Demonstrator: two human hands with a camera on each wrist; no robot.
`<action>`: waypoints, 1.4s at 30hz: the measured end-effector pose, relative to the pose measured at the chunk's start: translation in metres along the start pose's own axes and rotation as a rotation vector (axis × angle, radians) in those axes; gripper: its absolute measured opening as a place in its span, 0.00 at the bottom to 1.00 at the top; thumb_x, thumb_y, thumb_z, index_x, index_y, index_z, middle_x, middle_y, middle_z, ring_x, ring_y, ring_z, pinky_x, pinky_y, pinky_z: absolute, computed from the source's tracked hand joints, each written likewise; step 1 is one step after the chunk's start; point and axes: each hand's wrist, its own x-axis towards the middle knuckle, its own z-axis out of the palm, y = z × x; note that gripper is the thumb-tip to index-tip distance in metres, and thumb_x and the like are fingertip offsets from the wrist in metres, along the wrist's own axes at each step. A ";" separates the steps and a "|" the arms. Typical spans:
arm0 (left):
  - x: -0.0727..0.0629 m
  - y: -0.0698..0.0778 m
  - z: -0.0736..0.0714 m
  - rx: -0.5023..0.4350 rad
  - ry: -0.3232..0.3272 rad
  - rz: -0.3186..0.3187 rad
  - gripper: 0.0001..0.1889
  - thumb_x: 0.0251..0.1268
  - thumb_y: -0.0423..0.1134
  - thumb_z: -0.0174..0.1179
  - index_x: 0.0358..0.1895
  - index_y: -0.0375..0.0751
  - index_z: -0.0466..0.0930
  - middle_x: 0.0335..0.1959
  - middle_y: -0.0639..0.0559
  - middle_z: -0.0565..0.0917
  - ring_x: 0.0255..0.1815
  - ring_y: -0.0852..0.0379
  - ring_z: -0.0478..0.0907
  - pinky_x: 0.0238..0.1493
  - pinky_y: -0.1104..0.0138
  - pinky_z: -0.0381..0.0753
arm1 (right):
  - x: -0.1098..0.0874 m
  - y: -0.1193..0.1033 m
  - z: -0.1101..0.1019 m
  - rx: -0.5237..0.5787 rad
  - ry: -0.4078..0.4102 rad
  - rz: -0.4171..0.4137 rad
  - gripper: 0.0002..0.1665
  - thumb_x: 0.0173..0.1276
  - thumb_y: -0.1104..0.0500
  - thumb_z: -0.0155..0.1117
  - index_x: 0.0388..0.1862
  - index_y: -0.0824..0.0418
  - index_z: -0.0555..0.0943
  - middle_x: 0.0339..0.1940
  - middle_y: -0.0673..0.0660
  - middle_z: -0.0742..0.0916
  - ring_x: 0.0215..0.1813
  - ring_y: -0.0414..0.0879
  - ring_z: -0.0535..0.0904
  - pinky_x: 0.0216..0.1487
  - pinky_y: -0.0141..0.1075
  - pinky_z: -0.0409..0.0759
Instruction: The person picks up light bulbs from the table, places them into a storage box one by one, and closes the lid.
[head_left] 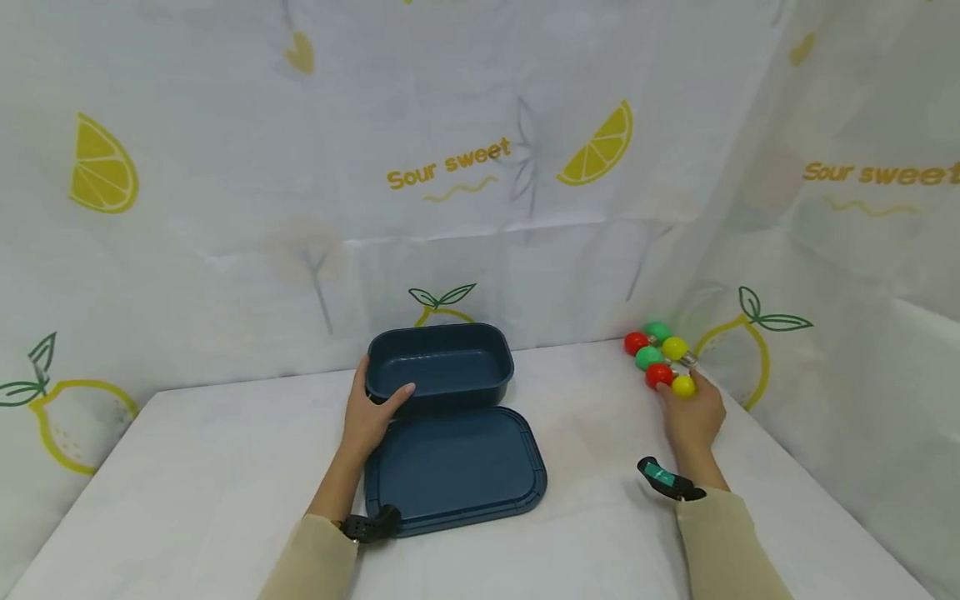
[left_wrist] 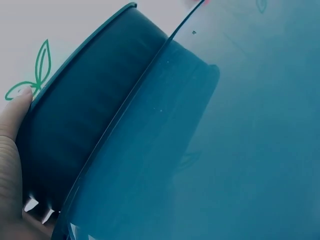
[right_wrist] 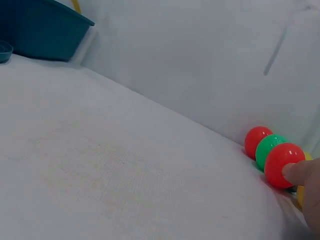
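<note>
My left hand [head_left: 367, 414] grips the left end of a dark blue rectangular food container [head_left: 442, 403], its thumb at the front rim. The container stands upright, its visible inside bare. In front of it lies its flat matching lid [head_left: 457, 471]. At the far right my right hand [head_left: 696, 408] is among several coloured light bulbs. Its thumb meets the nearest red light bulb [right_wrist: 284, 164], and a yellow light bulb [head_left: 683, 386] sits between thumb and fingers. Whether the fingers close on either one is hidden.
Beside the right hand lie a green light bulb [head_left: 648, 358], another red light bulb [head_left: 635, 342] and another yellow light bulb [head_left: 674, 347]. A white lemon-print cloth [head_left: 300, 167] rises behind and to the right. White covering [head_left: 585, 467] spreads over the table.
</note>
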 end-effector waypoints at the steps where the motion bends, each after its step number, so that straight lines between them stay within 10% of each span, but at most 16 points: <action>1: 0.000 0.000 0.000 -0.005 0.001 0.005 0.55 0.63 0.54 0.68 0.84 0.48 0.39 0.85 0.44 0.48 0.85 0.40 0.47 0.80 0.40 0.52 | 0.001 0.000 0.000 -0.006 0.003 -0.003 0.38 0.77 0.53 0.58 0.80 0.64 0.60 0.77 0.70 0.69 0.77 0.68 0.62 0.80 0.59 0.57; 25: -0.003 -0.001 0.002 -0.014 0.032 -0.020 0.55 0.60 0.58 0.69 0.83 0.52 0.42 0.84 0.45 0.51 0.84 0.42 0.50 0.80 0.40 0.55 | -0.007 -0.011 0.005 0.300 0.266 0.146 0.32 0.69 0.46 0.68 0.70 0.53 0.76 0.71 0.57 0.79 0.71 0.50 0.76 0.70 0.35 0.76; 34: -0.002 -0.003 -0.001 -0.024 0.037 0.001 0.54 0.61 0.55 0.70 0.83 0.49 0.43 0.84 0.44 0.50 0.84 0.41 0.49 0.80 0.40 0.54 | -0.012 -0.037 0.009 0.408 0.280 0.081 0.30 0.63 0.48 0.75 0.62 0.55 0.81 0.65 0.52 0.82 0.58 0.39 0.76 0.65 0.27 0.77; 42: -0.001 -0.005 0.002 -0.030 0.038 0.006 0.55 0.61 0.56 0.70 0.83 0.49 0.43 0.85 0.46 0.50 0.85 0.42 0.47 0.80 0.41 0.53 | -0.022 -0.074 0.002 0.521 0.124 -0.057 0.31 0.63 0.52 0.76 0.66 0.55 0.81 0.67 0.56 0.83 0.56 0.34 0.81 0.53 0.16 0.77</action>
